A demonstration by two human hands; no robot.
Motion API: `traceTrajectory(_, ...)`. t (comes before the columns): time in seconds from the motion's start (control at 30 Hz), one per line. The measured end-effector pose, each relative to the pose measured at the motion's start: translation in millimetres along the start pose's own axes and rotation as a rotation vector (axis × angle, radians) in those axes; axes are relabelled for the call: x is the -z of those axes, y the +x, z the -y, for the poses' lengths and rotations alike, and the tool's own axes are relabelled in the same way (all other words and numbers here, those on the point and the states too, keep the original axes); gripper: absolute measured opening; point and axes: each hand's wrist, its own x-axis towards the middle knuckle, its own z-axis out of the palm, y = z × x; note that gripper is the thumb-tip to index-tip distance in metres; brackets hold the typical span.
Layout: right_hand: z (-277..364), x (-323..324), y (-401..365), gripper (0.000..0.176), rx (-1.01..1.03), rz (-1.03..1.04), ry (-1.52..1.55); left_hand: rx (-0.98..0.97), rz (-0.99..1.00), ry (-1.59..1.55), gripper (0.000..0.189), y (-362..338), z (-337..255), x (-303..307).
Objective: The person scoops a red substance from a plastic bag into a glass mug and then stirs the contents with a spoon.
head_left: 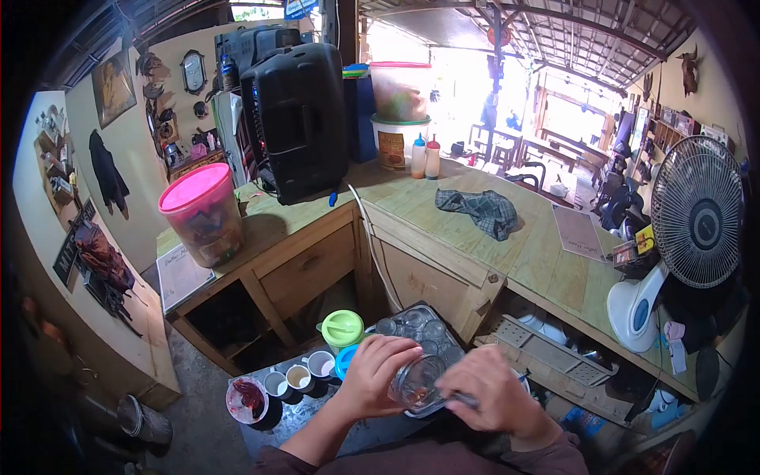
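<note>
My left hand (pixel 376 378) is wrapped round a clear glass jar (pixel 419 380), tilted over the low table, with a little reddish-brown matter inside. My right hand (pixel 491 392) is closed at the jar's right side. A small dark-grey end (pixel 467 400) shows under its fingers; what it belongs to is hidden. Just beyond the jar, a metal tray (pixel 451 348) carries several clear glasses (pixel 416 318). To the left stand a green-lidded pitcher (pixel 342 326), a partly covered blue lid (pixel 343 362), white cups (pixel 321 363) and a tub with dark red contents (pixel 247 399).
A wooden counter (pixel 396 198) wraps round ahead, bearing a pink-lidded tub (pixel 202 214), a black speaker (pixel 293 119), sauce bottles (pixel 432 158) and a checked cloth (pixel 479 210). A fan (pixel 701 214) stands at right above a lower shelf (pixel 546 352).
</note>
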Motion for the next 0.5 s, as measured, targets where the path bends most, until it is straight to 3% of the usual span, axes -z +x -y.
traceTrajectory(0.23,0.8,0.0,-12.2,0.022,0.046,-0.057,0.114,-0.108,-0.223,0.094,0.064,-2.2,5.0,-7.7)
traceTrajectory(0.3,2.6,-14.1,-1.7,0.020,0.008,0.044,0.050,-0.101,-0.255,0.119,0.062,-1.1,1.7,-9.0)
traceTrajectory(0.5,5.6,-9.3,-10.2,0.016,0.045,-0.123,0.297,-0.103,-0.343,0.179,0.059,-2.8,4.2,-18.4)
